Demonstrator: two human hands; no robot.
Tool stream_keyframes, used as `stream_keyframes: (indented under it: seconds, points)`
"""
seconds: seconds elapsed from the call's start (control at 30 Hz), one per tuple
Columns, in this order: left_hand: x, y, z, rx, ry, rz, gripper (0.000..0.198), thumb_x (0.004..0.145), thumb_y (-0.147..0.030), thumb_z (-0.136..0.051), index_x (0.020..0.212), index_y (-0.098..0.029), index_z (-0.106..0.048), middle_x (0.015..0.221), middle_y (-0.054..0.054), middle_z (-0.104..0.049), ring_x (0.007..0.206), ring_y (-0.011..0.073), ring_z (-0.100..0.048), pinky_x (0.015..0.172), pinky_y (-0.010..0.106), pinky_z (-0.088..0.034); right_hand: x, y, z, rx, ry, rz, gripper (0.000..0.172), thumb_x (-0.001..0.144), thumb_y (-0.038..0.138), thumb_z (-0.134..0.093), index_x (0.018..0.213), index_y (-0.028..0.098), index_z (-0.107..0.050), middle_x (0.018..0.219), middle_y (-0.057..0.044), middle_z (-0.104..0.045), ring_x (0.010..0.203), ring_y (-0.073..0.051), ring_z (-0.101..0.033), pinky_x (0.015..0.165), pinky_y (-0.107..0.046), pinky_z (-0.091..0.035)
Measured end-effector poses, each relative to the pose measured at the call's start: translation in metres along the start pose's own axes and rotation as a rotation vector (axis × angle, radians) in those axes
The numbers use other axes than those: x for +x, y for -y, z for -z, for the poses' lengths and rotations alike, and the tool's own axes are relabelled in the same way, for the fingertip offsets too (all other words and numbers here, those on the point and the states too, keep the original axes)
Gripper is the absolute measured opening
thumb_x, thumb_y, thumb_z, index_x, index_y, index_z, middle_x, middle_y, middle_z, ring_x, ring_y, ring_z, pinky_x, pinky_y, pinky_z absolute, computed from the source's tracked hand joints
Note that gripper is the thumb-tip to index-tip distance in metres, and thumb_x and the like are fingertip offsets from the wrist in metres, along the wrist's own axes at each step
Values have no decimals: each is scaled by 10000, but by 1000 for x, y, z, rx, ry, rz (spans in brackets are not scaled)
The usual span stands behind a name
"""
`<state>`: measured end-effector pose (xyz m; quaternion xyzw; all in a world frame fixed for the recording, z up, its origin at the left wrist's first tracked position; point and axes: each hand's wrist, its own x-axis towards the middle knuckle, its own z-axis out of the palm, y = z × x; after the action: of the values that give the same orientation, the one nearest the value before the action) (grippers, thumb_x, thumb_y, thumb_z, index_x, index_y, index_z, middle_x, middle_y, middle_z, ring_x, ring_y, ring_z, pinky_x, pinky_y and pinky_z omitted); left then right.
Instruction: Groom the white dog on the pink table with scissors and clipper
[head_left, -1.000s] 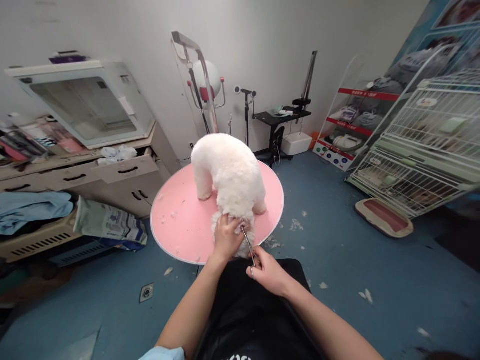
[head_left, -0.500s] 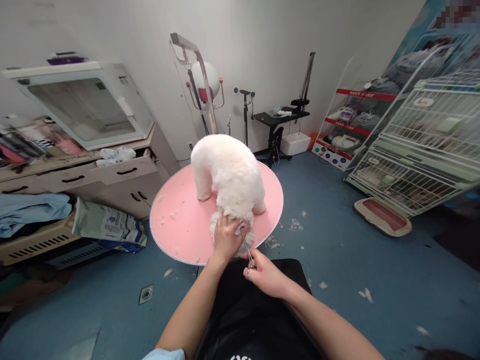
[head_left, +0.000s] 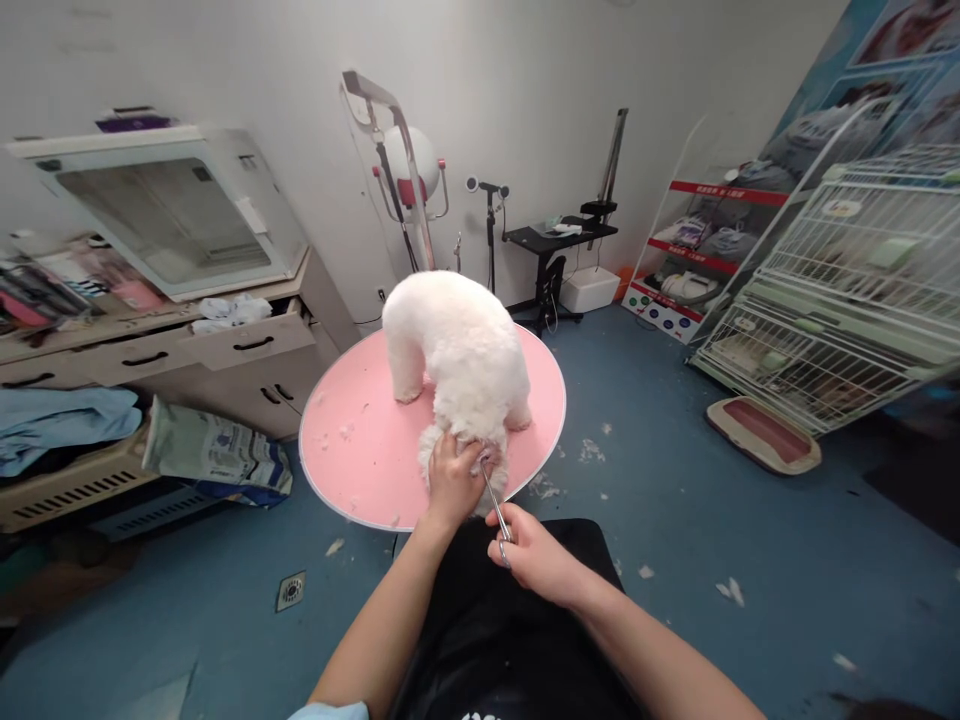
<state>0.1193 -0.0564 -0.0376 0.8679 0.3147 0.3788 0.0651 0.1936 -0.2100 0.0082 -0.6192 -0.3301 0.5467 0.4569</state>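
Dog (head_left: 457, 350): one, white, on one pink table (head_left: 352, 450). Left hand (head_left: 450, 478) clasps its fur; right hand (head_left: 529, 555) pinches one scissors (head_left: 493, 500).

Your right hand (head_left: 534, 560) is edging in toward your left hand (head_left: 451, 478), then easing back toward you. The scissors (head_left: 493, 505) it is gripping are dipping slightly lower in the fur of the dog (head_left: 459, 345), just beside your left fingers.

I log the dog (head_left: 459, 340): white fur, fluffy, matt. Ring-handled tool (head_left: 494, 503): thin metal, glossy. Desk (head_left: 352, 470): pink top, smooth, slight sheen. Apron (head_left: 480, 620): black cloth, matt. Floor (head_left: 660, 510): blue, matt, with soft fur tufts. Cage (head_left: 847, 290): white-coated metal wire.
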Motion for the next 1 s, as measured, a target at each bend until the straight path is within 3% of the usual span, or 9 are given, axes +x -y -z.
stream_keyframes:
  seconds: [0.23,0.37,0.5,0.6,0.7,1.0]
  points:
    - [0,0,-1,-5,10,-6,271,750,-202,-709,1011,-261,-753,1163,131,-567,1139,325,-535,947,432,-482,8,5,3,87,-34,-63,286,730,303,-592,960,226,-440,537,144,-348,368,-37,-256,389,-191,-159]
    - [1,-1,2,-20,-5,6,241,757,-215,-715,992,-246,-757,1176,138,-559,1149,330,-529,953,432,-483,-2,-1,0,172,60,-38,364,711,260,-611,1021,233,-423,524,158,-353,356,-36,-224,387,-191,-136]
    - [4,-5,8,-70,6,10,221,768,-309,-727,972,-232,-755,1159,134,-561,1126,319,-540,941,425,-490,-19,-10,1,532,102,-27,362,723,327,-643,992,256,-412,549,151,-326,396,-32,-121,421,-195,-102]
    - [6,-9,9,-61,-9,43,184,796,-335,-696,942,-241,-758,1125,126,-568,1082,309,-551,919,431,-494,-21,-14,2,841,165,36,410,730,491,-644,994,257,-436,573,126,-328,412,-46,-123,443,-219,-120]
    - [7,-12,7,-27,-13,71,158,799,-284,-680,930,-242,-759,1107,124,-575,1052,305,-556,898,429,-498,-13,-14,-1,991,238,62,459,715,587,-636,975,244,-477,596,104,-330,431,-56,-146,471,-236,-152]
    - [4,-12,7,21,16,71,240,756,-203,-683,979,-253,-757,1127,118,-578,1115,308,-541,941,417,-484,7,-15,-9,1258,331,75,305,844,461,-607,971,187,-560,635,93,-386,458,-46,-165,471,-205,-212]
